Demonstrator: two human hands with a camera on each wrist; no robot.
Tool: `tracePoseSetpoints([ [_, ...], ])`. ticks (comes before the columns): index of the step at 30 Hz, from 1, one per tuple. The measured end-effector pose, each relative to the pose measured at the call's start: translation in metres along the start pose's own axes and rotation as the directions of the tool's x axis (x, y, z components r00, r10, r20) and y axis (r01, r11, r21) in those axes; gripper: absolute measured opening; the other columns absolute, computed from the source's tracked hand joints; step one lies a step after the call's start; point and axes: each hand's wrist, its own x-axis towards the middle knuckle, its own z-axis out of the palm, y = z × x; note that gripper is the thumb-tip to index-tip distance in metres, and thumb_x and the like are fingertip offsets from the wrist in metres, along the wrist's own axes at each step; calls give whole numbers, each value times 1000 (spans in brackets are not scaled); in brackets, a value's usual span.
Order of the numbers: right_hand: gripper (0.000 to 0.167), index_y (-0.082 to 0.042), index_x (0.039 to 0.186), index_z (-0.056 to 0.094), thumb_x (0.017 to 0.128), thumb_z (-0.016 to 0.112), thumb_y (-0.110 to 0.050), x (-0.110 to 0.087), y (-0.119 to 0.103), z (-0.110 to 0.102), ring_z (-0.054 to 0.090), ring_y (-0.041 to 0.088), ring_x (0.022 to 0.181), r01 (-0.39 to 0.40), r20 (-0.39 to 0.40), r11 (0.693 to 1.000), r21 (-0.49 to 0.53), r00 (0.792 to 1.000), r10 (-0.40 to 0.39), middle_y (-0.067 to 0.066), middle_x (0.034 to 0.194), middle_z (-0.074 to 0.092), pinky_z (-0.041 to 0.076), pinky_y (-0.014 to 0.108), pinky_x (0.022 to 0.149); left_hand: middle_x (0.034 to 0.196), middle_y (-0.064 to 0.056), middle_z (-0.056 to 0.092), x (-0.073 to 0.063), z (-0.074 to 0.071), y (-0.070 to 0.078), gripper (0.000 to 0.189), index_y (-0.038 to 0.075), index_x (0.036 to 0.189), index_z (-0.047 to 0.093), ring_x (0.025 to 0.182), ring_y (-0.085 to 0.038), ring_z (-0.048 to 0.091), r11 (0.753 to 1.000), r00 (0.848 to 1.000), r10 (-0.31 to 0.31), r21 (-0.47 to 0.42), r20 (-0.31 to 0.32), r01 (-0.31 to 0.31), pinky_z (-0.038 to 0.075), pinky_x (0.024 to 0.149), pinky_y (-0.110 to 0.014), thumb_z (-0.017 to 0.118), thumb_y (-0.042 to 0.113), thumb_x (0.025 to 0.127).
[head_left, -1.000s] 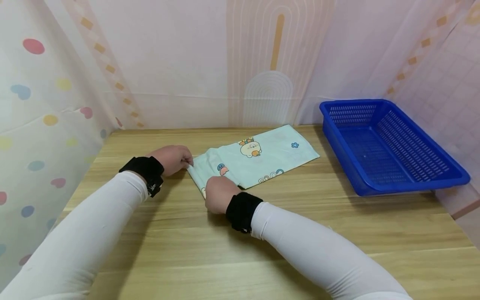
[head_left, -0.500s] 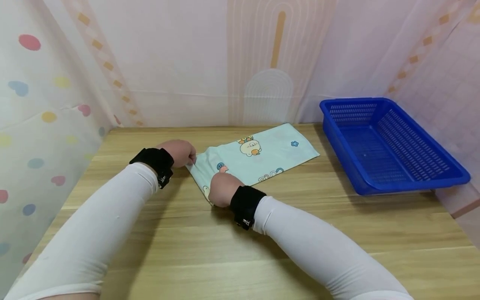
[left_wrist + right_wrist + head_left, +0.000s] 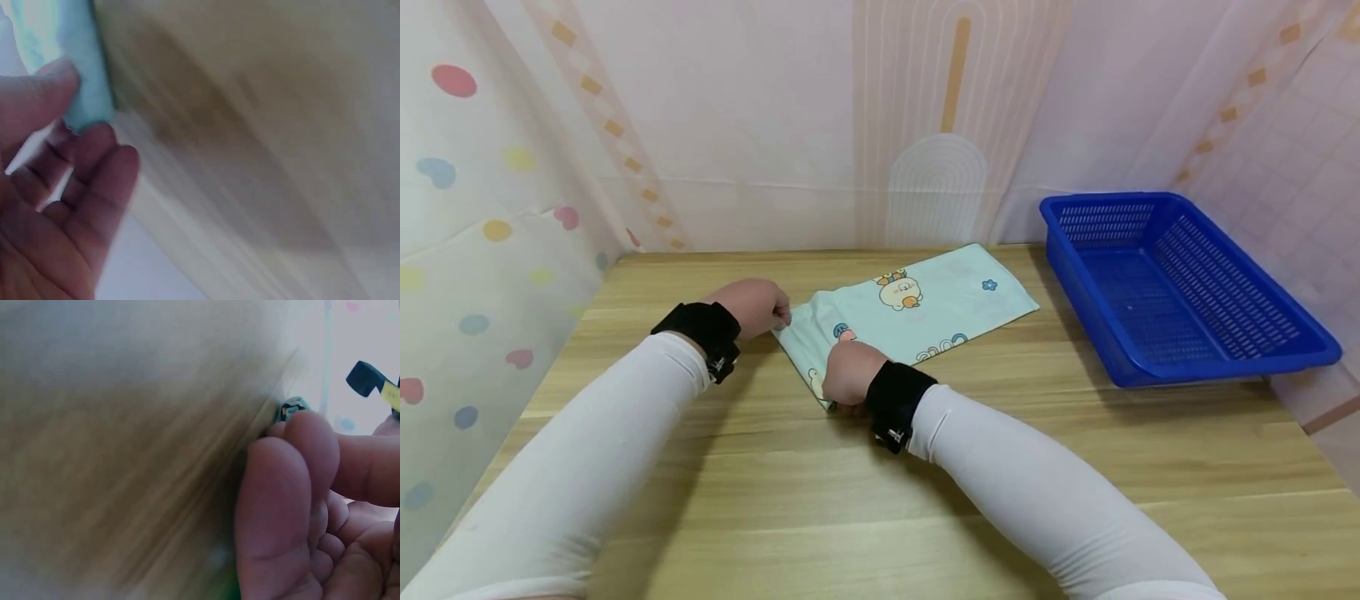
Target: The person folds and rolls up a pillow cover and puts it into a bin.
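The left hand [image 3: 758,305] pinches the far corner of the folded cloth [image 3: 917,308], and the right hand [image 3: 848,372] has its grip curled on the near corner (the wrist views are blurred, though cloth shows between thumb and fingers), likely to keep that short edge taut. The cloth lies flat mid-counter [image 3: 775,467]; a blue basket [image 3: 1180,292] sits at 2 o'clock.

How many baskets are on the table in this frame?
1. The blue basket sits at the table's far right, apart from the cloth that both hands pinch. None seems hidden.
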Motion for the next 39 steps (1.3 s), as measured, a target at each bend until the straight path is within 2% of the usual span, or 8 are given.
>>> tracePoseSetpoints([
  [4,41,-9,65,70,104,61,-18,1,3,0,63,13,48,-33,28,996,78,999,31,-1,56,66,52,23,56,98,-4,74,-9,2,-4,14,10,89,80,83,-17,61,998,999,34,-43,-40,-36,54,82,-38,70,0,93],
  [6,40,-9,66,70,104,62,-18,0,3,0,63,13,49,-25,17,998,62,1000,24,-1,57,67,53,23,57,102,-7,72,-12,2,-4,18,8,91,80,86,-19,61,997,998,47,-55,-47,-49,54,83,-38,68,-5,89],
  [10,26,-11,76,66,101,63,-14,-5,-1,5,60,13,58,56,-99,993,-99,993,-66,-3,67,64,49,24,60,106,-9,70,-15,4,-4,18,8,96,80,92,-21,63,997,997,59,-43,-54,-62,56,86,-39,71,-4,86],
  [14,16,-13,83,63,98,65,-10,-13,-9,16,53,15,65,129,-219,961,-244,958,-184,-2,73,59,45,25,59,105,-9,68,-15,5,-3,8,9,93,80,90,-20,64,997,996,67,-21,-52,-69,57,86,-40,79,3,88],
  [20,20,-14,80,66,100,65,-12,-22,-17,27,56,11,66,151,-257,911,-383,930,-262,-2,76,65,49,25,59,108,-11,66,-17,6,-2,5,9,93,78,90,-21,64,993,990,117,15,-78,-116,57,86,-40,78,4,91],
  [27,17,-12,84,67,100,64,-12,-22,-16,29,58,11,67,156,-267,918,-364,927,-263,-1,78,66,52,26,61,108,-8,68,-20,8,0,9,12,93,79,92,-21,65,992,986,129,16,-105,-128,57,87,-41,79,3,91],
  [31,17,-13,83,65,100,66,-13,-21,-13,27,55,12,65,148,-250,936,-321,939,-235,-2,76,62,49,25,58,107,-7,70,-19,8,1,10,12,94,79,95,-23,67,991,985,132,13,-109,-131,58,90,-44,77,3,92],
  [39,40,-15,61,49,98,64,-9,-16,-8,16,43,14,54,113,-156,988,-105,979,-128,-4,59,40,35,23,51,115,-8,69,-14,1,-1,10,13,100,78,104,-25,66,997,997,71,-22,5,-71,55,97,-46,69,8,100],
])
